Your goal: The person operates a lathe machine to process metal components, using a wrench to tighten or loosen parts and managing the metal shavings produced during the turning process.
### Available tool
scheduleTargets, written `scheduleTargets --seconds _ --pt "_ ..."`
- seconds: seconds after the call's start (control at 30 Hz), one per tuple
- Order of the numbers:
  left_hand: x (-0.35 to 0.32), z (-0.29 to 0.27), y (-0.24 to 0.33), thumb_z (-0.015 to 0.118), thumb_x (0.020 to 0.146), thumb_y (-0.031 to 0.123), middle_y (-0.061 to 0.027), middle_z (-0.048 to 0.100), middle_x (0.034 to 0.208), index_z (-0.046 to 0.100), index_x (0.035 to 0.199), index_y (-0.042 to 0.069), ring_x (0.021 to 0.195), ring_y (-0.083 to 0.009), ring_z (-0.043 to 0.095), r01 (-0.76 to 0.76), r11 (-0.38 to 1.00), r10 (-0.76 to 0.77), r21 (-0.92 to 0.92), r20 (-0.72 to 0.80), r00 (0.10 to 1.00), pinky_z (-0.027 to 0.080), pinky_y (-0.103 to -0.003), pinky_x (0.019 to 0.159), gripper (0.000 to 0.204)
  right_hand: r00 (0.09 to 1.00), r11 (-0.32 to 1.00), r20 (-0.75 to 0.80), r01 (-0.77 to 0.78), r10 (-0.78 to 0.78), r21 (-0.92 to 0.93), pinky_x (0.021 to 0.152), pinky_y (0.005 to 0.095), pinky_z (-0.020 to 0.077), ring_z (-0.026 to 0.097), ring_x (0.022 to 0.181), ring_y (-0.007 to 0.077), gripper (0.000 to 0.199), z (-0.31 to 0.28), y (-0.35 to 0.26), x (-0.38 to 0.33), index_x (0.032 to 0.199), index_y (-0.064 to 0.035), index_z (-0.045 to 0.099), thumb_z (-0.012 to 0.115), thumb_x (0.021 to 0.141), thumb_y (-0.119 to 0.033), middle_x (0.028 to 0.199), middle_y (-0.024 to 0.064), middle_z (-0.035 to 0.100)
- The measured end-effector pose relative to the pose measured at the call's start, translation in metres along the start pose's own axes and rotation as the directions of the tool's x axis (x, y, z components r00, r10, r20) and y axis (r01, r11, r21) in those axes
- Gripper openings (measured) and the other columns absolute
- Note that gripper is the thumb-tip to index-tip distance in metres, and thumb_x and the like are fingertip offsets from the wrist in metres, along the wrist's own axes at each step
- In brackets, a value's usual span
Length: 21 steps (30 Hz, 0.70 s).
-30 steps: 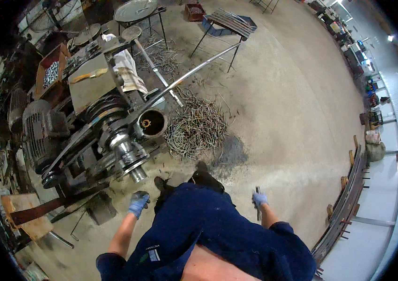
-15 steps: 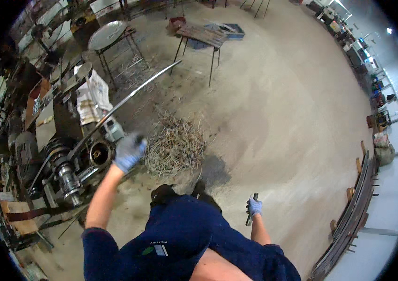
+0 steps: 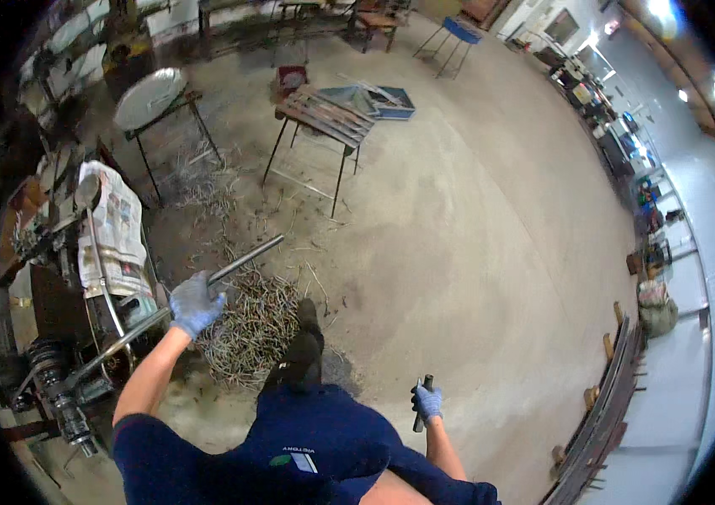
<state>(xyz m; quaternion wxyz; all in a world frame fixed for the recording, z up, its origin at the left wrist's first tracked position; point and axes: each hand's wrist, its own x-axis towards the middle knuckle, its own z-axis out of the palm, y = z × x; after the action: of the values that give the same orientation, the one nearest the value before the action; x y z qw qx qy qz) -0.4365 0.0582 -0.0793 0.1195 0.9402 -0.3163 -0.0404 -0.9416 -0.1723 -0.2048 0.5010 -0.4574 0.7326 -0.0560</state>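
Observation:
My left hand (image 3: pixel 196 305), in a grey-blue glove, is closed around a long metal bar (image 3: pixel 250 255). The bar slants from a dark machine part with a shiny spindle (image 3: pixel 75 425), at lower left, up over a heap of curly metal shavings (image 3: pixel 244 324). Low on the right, my gloved right hand (image 3: pixel 430 404) grips a short dark bar (image 3: pixel 418 422) that sticks out above and below the fist. A thin light piece shows beside its upper end; I cannot make out what it is.
A slatted stand (image 3: pixel 324 118) stands ahead, with blue trays (image 3: pixel 395 105) behind it. At far left is a stand with a round silvery top (image 3: pixel 151 97). Newspaper (image 3: pixel 117 227) covers part of the machine. Long dark bars (image 3: pixel 597 412) lie along the right wall. Loose shavings litter the floor.
My left hand, apart from the long bar before, has taken hold of it. The view has shifted, bringing more of the far floor into sight. My right hand keeps its short bar.

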Motion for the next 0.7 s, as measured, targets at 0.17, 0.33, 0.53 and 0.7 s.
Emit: scheduleTargets --seconds 0.17,0.33,0.53,0.7 --pt "0.040 0.014 0.009 0.066 0.068 0.033 -0.0095 0.062 0.074 0.061 0.081 0.012 0.068 -0.0284 0.061 0.162 0.981 -0.146 0.108 -0.141 0.979 0.045 -0.040 0.063 0.025 0.998 0.997 0.022 -0.055 0.056 -0.055 0.035 0.0288 0.0398 0.046 0.036 0.0155 0.037 -0.007 -0.072 0.077 0.065 -0.0040 0.059 0.061 0.083 -0.036 0.048 0.0049 0.050" --pt "0.090 0.009 -0.010 0.066 0.067 0.035 -0.0088 0.062 0.070 0.062 0.080 0.015 0.065 -0.0280 0.061 0.337 0.929 -0.320 0.156 -0.124 0.939 0.045 -0.040 0.060 0.025 0.993 0.978 0.060 0.111 -0.102 -0.177 0.034 0.0306 0.0364 0.044 0.036 0.0165 0.043 0.024 -0.228 0.114 0.067 -0.0032 0.056 0.058 0.083 -0.043 0.049 0.0055 0.047" --pt "0.130 0.009 0.041 0.061 0.071 0.038 -0.0093 0.064 0.071 0.061 0.076 0.014 0.067 -0.0284 0.063 0.347 0.936 -0.352 0.064 0.210 0.912 0.047 -0.042 0.057 0.024 0.974 0.953 0.202 0.153 -0.101 -0.261 0.035 0.0299 0.0375 0.044 0.037 0.0169 0.038 0.078 -0.374 0.192 0.069 -0.0036 0.057 0.060 0.083 -0.039 0.051 0.0066 0.049" --pt "0.146 0.015 0.079 0.061 0.069 0.033 -0.0106 0.061 0.071 0.059 0.078 0.012 0.068 -0.0283 0.061 0.333 0.943 -0.331 0.004 0.100 0.938 0.044 -0.042 0.062 0.023 0.953 0.846 0.281 0.239 -0.110 -0.477 0.036 0.0314 0.0346 0.041 0.038 0.0167 0.036 0.136 -0.480 0.239 0.073 -0.0029 0.058 0.055 0.086 -0.036 0.049 0.0053 0.045"
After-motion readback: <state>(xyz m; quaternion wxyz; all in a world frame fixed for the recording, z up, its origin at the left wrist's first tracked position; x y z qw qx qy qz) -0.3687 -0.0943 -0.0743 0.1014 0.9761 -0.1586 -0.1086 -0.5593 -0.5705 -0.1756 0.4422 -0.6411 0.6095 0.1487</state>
